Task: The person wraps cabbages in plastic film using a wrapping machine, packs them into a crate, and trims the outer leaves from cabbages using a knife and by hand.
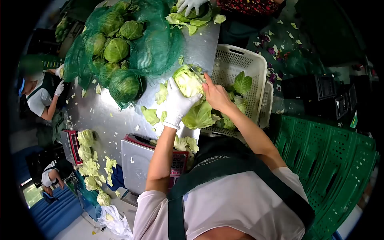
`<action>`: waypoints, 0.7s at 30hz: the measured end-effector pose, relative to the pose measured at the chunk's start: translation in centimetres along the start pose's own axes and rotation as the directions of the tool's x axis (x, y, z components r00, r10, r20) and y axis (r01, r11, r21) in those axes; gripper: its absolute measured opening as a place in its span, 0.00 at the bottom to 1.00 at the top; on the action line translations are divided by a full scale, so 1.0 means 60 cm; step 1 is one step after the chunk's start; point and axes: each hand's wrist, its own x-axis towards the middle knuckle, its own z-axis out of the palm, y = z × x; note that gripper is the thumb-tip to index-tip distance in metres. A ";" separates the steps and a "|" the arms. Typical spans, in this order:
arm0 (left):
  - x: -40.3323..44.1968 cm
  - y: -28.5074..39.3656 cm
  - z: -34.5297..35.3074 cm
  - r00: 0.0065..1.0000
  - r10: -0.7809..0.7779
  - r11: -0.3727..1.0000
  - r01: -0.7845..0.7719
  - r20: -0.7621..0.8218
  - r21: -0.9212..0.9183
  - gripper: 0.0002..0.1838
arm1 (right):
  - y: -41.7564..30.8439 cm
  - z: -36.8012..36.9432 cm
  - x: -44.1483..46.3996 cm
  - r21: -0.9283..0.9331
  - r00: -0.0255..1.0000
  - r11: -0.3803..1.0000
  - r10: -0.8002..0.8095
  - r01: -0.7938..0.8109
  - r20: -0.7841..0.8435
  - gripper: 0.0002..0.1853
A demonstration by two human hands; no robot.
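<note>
The cabbage (187, 81), pale and partly stripped, sits by the right edge of the steel table (106, 116), between the two hands. The left hand (179, 103), in a white glove, has its thumb spread wide from the fingers and holds the cabbage from its near side. The right hand (218, 96) is bare, its index finger stretched along the cabbage's right side and the other fingers curled under — whether they grip a tool I cannot tell. A large leaf (200, 116) hangs just below the cabbage, and scraps (150, 115) lie to its left. Beside the table's right edge stands a white crate (259, 66) with leaves inside. Toward the far left corner, a green net (156, 52) spreads around several whole heads (116, 50); at the far edge, another person's gloved hand (190, 5) rests on a leafy head. Near the table's near edge is a scale (136, 160), and at the left edge a second scale (72, 146) — trimmed heads (85, 138) beside it.
</note>
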 end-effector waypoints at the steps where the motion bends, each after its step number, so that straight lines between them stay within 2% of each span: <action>1: -0.001 -0.002 0.003 1.000 0.004 1.000 -0.004 -0.027 0.006 0.64 | -0.008 -0.006 0.003 0.052 0.996 0.996 0.076 -0.079 0.053 0.26; 2: -0.004 -0.006 0.008 0.999 0.005 1.000 -0.005 -0.050 0.011 0.62 | -0.011 -0.010 0.003 0.098 0.982 0.982 0.152 -0.163 0.112 0.26; 3: -0.008 -0.028 0.014 0.999 0.004 1.000 -0.004 -0.047 0.011 0.62 | 0.009 0.003 0.010 0.099 0.981 0.981 0.154 -0.166 0.114 0.26; 5: -0.005 -0.074 0.020 0.970 0.231 0.972 -0.233 -0.075 -0.022 0.63 | 0.101 0.046 0.046 0.125 0.924 0.918 0.382 -0.377 -0.024 0.25; 6: -0.019 -0.077 0.013 0.969 0.234 0.972 -0.236 -0.078 -0.017 0.63 | 0.151 0.063 0.045 0.009 0.951 0.953 0.302 -0.302 -0.058 0.25; 8: -0.040 -0.083 -0.008 0.968 0.247 0.907 -0.250 -0.051 -0.340 0.62 | 0.167 0.063 0.016 0.108 0.967 0.968 0.238 -0.228 -0.088 0.25; 9: -0.045 -0.094 -0.015 0.984 0.169 0.813 -0.111 0.049 -0.572 0.63 | 0.154 0.053 -0.011 0.112 0.967 0.965 0.245 -0.236 -0.075 0.25; 10: -0.050 -0.109 -0.023 0.985 0.161 0.814 -0.102 0.054 -0.571 0.63 | 0.125 0.021 -0.029 0.168 0.933 0.918 0.357 -0.359 0.043 0.26; 11: -0.050 -0.124 -0.032 0.984 0.162 0.866 -0.104 0.079 -0.489 0.63 | 0.108 -0.002 -0.037 0.208 0.883 0.859 0.444 -0.468 0.154 0.27; 12: -0.059 -0.130 -0.038 0.983 0.153 0.910 -0.099 0.104 -0.402 0.62 | 0.110 -0.006 -0.050 0.204 0.886 0.863 0.436 -0.462 0.159 0.27; 13: -0.072 -0.121 -0.043 0.982 0.102 0.827 0.004 0.158 -0.562 0.63 | 0.111 -0.006 -0.063 0.159 0.939 0.930 0.342 -0.332 -0.040 0.29; 14: -0.071 -0.130 -0.042 0.984 0.096 0.829 0.006 0.152 -0.559 0.63 | 0.109 -0.003 -0.071 0.090 0.947 0.974 0.222 -0.207 -0.231 0.32; 16: -0.068 -0.152 -0.029 0.989 0.125 0.911 -0.081 0.083 -0.405 0.64 | 0.031 -0.019 -0.079 0.042 0.926 0.996 -0.059 0.080 -0.372 0.38; 17: -0.068 -0.133 -0.038 0.988 0.126 0.943 -0.092 0.088 -0.321 0.64 | -0.002 -0.015 -0.070 -0.032 0.912 0.976 -0.212 0.215 -0.352 0.39; 18: -0.064 -0.118 -0.043 0.988 0.130 0.942 -0.095 0.086 -0.323 0.64 | -0.027 -0.007 -0.058 -0.105 0.872 0.931 -0.364 0.350 -0.326 0.40; 19: -0.062 -0.107 -0.048 0.981 0.172 0.966 -0.150 0.093 -0.209 0.64 | -0.035 0.010 -0.039 -0.107 0.872 0.931 -0.365 0.349 -0.327 0.40; 20: -0.061 -0.101 -0.051 0.971 0.216 0.974 -0.207 0.103 -0.089 0.63 | -0.036 0.030 -0.010 -0.188 0.877 0.911 -0.407 0.368 -0.256 0.40; 21: -0.058 -0.101 -0.052 0.961 0.252 0.966 -0.244 0.111 -0.081 0.62 | -0.036 0.036 0.016 -0.268 0.876 0.881 -0.445 0.391 -0.186 0.39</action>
